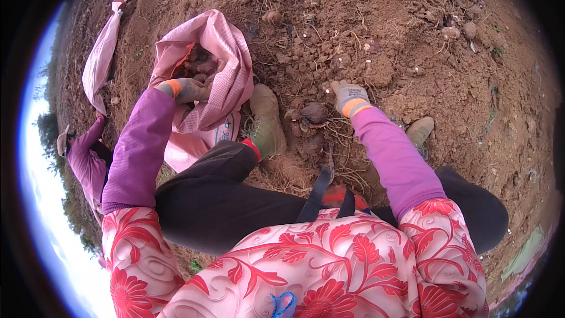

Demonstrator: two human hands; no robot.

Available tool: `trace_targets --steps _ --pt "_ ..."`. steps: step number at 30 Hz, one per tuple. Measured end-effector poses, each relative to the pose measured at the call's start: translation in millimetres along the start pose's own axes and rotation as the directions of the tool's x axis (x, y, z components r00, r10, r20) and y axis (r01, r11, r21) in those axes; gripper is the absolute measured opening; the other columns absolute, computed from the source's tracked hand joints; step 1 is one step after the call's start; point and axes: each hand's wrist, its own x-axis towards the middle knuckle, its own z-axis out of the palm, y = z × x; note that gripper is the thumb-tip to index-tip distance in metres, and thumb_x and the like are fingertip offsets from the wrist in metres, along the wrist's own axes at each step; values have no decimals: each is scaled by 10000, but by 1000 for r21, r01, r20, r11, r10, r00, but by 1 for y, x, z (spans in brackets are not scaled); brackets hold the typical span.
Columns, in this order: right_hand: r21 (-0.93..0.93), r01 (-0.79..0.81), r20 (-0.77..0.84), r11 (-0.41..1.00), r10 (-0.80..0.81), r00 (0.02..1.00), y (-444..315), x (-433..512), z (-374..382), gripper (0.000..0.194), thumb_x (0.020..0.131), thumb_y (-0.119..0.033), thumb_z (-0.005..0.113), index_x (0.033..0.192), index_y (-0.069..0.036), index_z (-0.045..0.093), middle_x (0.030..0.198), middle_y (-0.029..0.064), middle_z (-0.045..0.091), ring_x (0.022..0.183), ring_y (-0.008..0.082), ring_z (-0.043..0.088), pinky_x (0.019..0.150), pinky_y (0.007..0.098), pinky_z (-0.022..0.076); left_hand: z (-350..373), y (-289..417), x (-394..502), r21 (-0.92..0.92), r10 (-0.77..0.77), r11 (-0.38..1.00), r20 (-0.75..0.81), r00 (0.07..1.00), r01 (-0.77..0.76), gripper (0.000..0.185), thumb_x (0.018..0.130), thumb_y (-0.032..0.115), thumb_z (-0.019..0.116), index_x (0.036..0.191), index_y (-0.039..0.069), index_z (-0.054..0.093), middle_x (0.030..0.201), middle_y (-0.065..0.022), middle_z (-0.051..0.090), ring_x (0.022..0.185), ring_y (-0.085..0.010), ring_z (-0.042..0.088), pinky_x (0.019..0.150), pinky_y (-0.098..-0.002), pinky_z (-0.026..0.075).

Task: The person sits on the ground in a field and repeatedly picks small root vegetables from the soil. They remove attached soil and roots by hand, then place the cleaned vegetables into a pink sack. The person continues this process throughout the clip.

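Note:
My left hand (190, 90), in a grey glove with an orange cuff, is at the near rim of a pink woven sack (234, 62). Its fingertips are partly hidden, so whether it grips the rim or a tuber is unclear. Brown tubers (205, 67) lie inside the open sack. My right hand (348, 95), gloved alike, reaches down to the loose soil, its fingers bent beside a small pale-ended tuber (327, 88); whether it holds this is unclear. A larger dark tuber (314, 112) lies among roots just left of that hand.
My boots (266, 123) stand on the soil, one against the sack. More tubers (469, 30) and roots lie at the upper right and top. A long pink sack (103, 53) lies at the left, near another person in purple sleeves (88, 159). Green-white sheeting (525, 251) lies lower right.

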Motion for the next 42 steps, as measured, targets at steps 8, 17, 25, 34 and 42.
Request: trace_targets --steps 8,17,25,34,42 --pt "844 -282 443 -456 298 845 59 2 -28 483 861 -70 645 1331 -64 534 936 67 577 716 183 569 682 330 528 51 93 -48 430 441 883 -622 647 -188 286 926 268 660 1132 76 710 1014 -197 735 933 -355 717 822 -433 560" --pt "814 -63 -86 -577 -228 970 68 -67 -21 312 938 -6 547 1246 -52 561 948 114 665 957 363 735 678 380 673 285 154 100 -489 -304 859 -243 921 155 500 849 131 614 1341 42 604 1304 -161 667 1275 -292 589 1031 -398 485" --pt "889 -7 -1 -457 -16 1000 53 -72 -43 289 989 -80 530 1274 -107 571 919 56 674 908 322 748 564 308 628 261 133 99 -865 288 501 177 941 10 426 787 61 732 1188 109 595 998 -64 679 766 -159 655 654 -307 543" --pt "945 243 -319 -220 -444 837 -159 4 -152 327 985 -145 688 1296 -67 625 1028 7 708 910 97 669 776 245 550 -30 44 -65 -473 -124 867 -509 852 -157 512 812 100 719 1312 98 609 1183 -111 696 975 -253 703 844 -361 590" --pt "848 -20 -40 530 101 994 -26 29 -36 222 959 -85 678 1164 -3 703 1039 25 721 955 84 611 888 261 508 -44 35 -36 -403 91 866 -456 885 -297 289 944 190 680 1182 28 707 1024 -48 715 942 -136 648 883 -300 522"
